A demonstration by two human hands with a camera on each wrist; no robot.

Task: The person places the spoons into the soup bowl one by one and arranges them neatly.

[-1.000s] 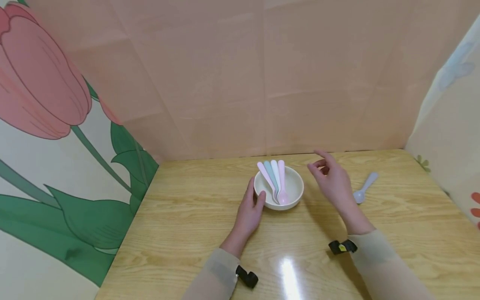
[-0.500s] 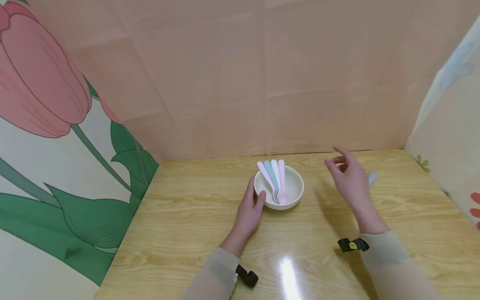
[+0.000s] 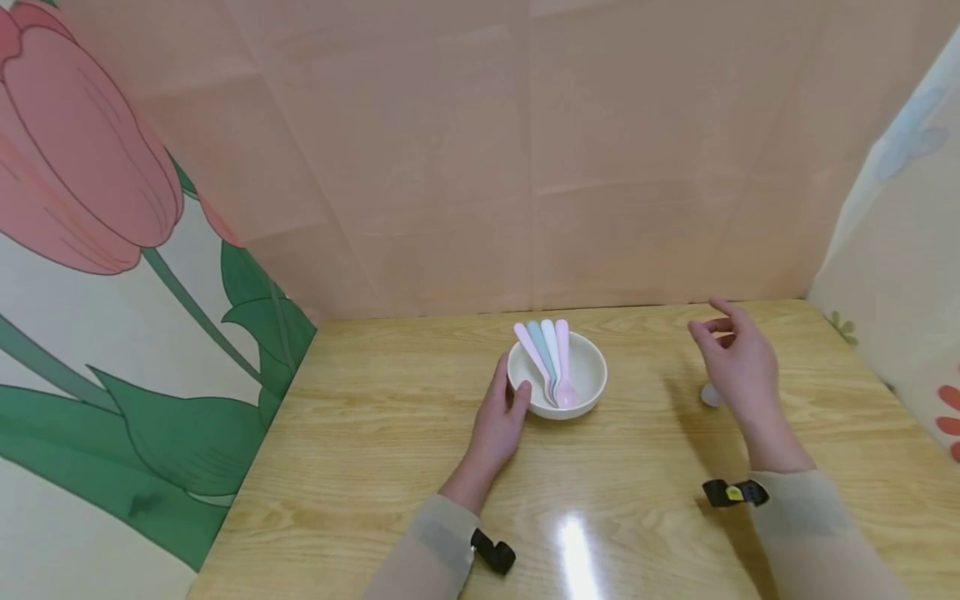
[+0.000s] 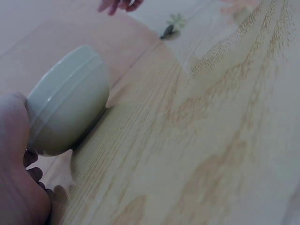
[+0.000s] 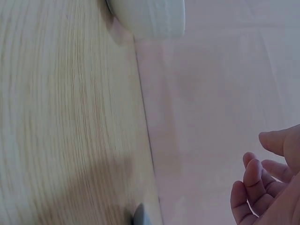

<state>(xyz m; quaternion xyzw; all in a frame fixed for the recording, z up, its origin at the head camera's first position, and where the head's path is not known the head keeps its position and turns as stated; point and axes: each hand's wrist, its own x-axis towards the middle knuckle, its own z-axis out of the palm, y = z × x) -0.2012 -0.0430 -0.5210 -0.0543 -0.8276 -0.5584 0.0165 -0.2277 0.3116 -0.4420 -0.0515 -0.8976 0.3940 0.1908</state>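
A white bowl [image 3: 590, 379] stands on the table, with several small spoons [image 3: 550, 354] in pink, teal and white leaning in it, handles over the far rim. My left hand [image 3: 498, 429] grips the bowl's left side, thumb at the rim and fingers round the outside; the left wrist view shows the bowl wall [image 4: 70, 103] against that hand. To the right, my right hand [image 3: 742, 367] hovers above a pale lilac-grey spoon [image 3: 710, 395], its fingers loosely bent and holding nothing. Most of that spoon is hidden behind the hand; its tip [image 5: 140, 215] shows in the right wrist view.
The wooden table [image 3: 360, 467] ends at the back against a pinkish hanging sheet [image 3: 420, 167]. A tulip-printed panel [image 3: 172, 350] borders the left side, and a pale printed panel [image 3: 900, 275] the right.
My right hand has moved rightward, away from the bowl and over the lilac-grey spoon, covering most of it. The left hand and the bowl have stayed in place.
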